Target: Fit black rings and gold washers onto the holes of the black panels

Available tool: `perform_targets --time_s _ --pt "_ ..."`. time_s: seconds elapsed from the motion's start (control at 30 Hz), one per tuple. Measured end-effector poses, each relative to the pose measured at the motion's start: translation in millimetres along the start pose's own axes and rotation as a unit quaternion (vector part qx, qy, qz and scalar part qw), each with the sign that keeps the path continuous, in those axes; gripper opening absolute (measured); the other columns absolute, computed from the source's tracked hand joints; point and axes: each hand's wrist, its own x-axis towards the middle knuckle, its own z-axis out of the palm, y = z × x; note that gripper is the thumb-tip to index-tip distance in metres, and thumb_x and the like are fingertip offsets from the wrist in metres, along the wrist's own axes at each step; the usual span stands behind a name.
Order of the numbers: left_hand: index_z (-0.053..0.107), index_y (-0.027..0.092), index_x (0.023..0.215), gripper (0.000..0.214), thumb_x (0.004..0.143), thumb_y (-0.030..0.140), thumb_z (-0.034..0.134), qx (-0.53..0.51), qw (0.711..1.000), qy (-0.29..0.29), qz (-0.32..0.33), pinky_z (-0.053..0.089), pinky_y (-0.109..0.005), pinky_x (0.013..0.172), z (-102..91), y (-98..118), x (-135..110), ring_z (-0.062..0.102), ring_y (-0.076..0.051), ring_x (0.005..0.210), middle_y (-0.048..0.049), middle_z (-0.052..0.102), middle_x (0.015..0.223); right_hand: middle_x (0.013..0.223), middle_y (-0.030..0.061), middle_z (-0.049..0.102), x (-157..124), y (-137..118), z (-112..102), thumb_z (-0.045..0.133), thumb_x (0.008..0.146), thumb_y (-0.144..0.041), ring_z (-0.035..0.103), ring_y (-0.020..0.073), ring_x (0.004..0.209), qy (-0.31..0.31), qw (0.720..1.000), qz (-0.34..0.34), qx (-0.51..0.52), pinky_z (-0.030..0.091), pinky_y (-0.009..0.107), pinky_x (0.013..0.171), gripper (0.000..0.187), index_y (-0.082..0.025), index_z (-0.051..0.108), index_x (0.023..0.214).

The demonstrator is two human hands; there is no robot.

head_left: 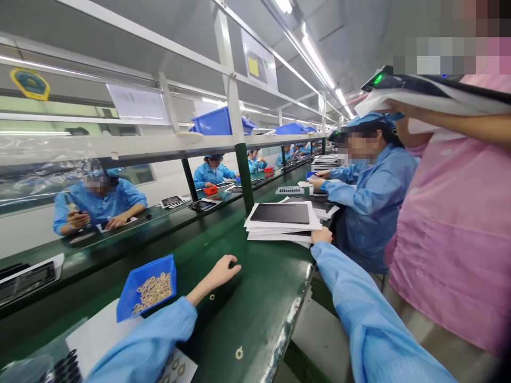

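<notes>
My right hand (322, 235) is at the right corner of a stack of white sheets (259, 232), its fingers closed on the edge. Some fingertips are hidden there. A flat black panel (280, 213) lies on top of the stack. Over the green bench, my left hand (223, 271) is loosely curled, with thumb and fingers apart and nothing in it. Left of that hand stands a blue bin (131, 290) holding many small tan rings (155, 290). Single rings lie on the bench, one close to my left wrist (212, 297) and one nearer me (239, 352).
A metal-edged green bench (275, 298) runs away from me, with a shelf post (243, 175) behind the stack. A co-worker in blue (371, 186) sits at the right. A person in pink (451, 229) stands close by, holding a dark device. White paper (99, 330) lies lower left.
</notes>
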Motion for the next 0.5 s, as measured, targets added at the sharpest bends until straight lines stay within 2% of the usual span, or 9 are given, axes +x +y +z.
perform_targets --time_s 0.07,0.17,0.3,0.4,0.5 --pt "0.056 0.015 0.120 0.033 0.093 0.034 0.057 0.008 0.999 0.022 -0.037 0.050 -0.045 0.090 15.7 11.0 49.4 0.058 -0.024 0.106 -0.0102 0.056 0.122 0.121 0.0108 0.058 -0.2 1.3 -0.9 0.051 0.097 -0.029 0.060 0.0229 0.103 -0.009 1.000 0.008 -0.010 0.052 0.043 0.085 0.031 -0.012 0.055 0.122" --pt "0.053 0.016 0.124 0.036 0.092 0.034 0.058 0.015 0.996 0.060 -0.064 0.049 -0.047 0.091 36.1 25.2 102.4 0.057 -0.025 0.109 -0.0106 0.054 0.126 0.121 0.0097 0.058 0.2 1.7 -1.6 0.051 0.096 -0.030 0.060 0.0227 0.103 -0.015 1.000 0.013 -0.024 0.052 0.042 0.085 0.029 -0.014 0.057 0.120" --pt "0.055 0.016 0.122 0.035 0.092 0.034 0.058 0.004 0.995 0.084 -0.059 0.049 -0.046 0.091 47.7 29.2 148.9 0.057 -0.025 0.108 -0.0098 0.055 0.124 0.120 0.0086 0.059 1.0 2.3 0.9 0.051 0.096 -0.032 0.060 0.0250 0.104 -0.009 0.999 0.018 -0.042 0.052 0.043 0.085 0.030 -0.014 0.058 0.119" --pt "0.057 0.017 0.120 0.033 0.092 0.035 0.058 -0.014 0.996 0.083 -0.040 0.050 -0.044 0.090 50.0 21.8 177.1 0.057 -0.025 0.108 -0.0086 0.056 0.123 0.119 0.0080 0.059 1.5 2.2 5.6 0.048 0.098 -0.031 0.060 0.0263 0.104 0.005 0.998 0.028 -0.057 0.051 0.043 0.085 0.030 -0.011 0.058 0.119" --pt "0.057 0.016 0.119 0.033 0.092 0.035 0.058 -0.046 0.996 0.074 -0.020 0.051 -0.044 0.089 53.1 12.6 201.8 0.058 -0.026 0.107 -0.0079 0.056 0.123 0.121 0.0087 0.059 1.0 -0.3 11.7 0.054 0.095 -0.032 0.061 0.0237 0.102 0.031 0.995 0.044 -0.082 0.052 0.042 0.085 0.030 -0.015 0.058 0.119"
